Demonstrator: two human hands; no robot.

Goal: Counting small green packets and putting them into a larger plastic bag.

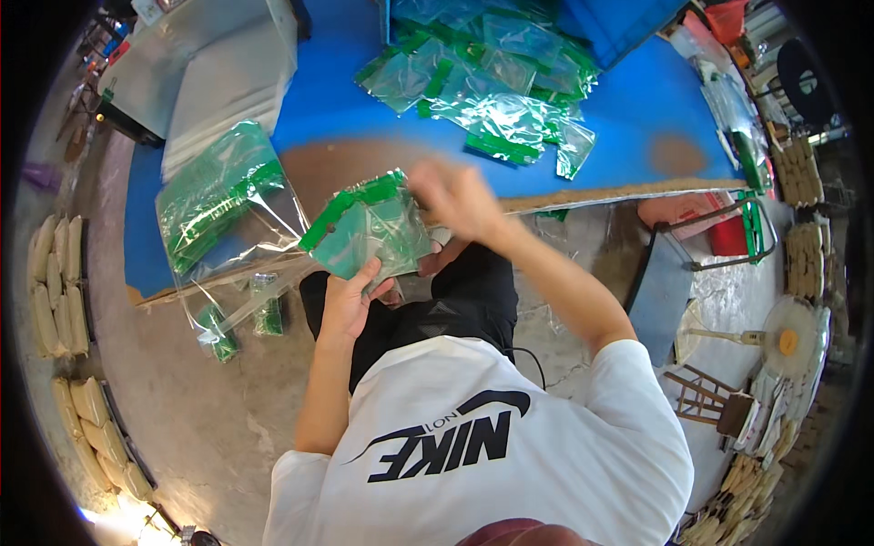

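Observation:
My left hand (346, 298) pinches the lower edge of a clear plastic bag (369, 227) with a green band along its top. The bag is tilted above my lap, just in front of the table edge. My right hand (455, 196) is smeared by motion beside the bag's upper right corner; whether its fingers touch the bag cannot be made out. To the left, a large clear bag (223, 205) with green-banded bags inside lies over the table's edge. Farther off, a loose pile of green-banded clear bags (492, 86) covers part of the table.
The blue table (332, 105) has a worn brown front edge. Clear sheeting (228, 82) lies at its far left. Small green packets (267, 305) are on the floor below. A wooden stool (728, 409) and a fan (788, 341) stand at right; wrapped bundles (59, 287) are stacked at left.

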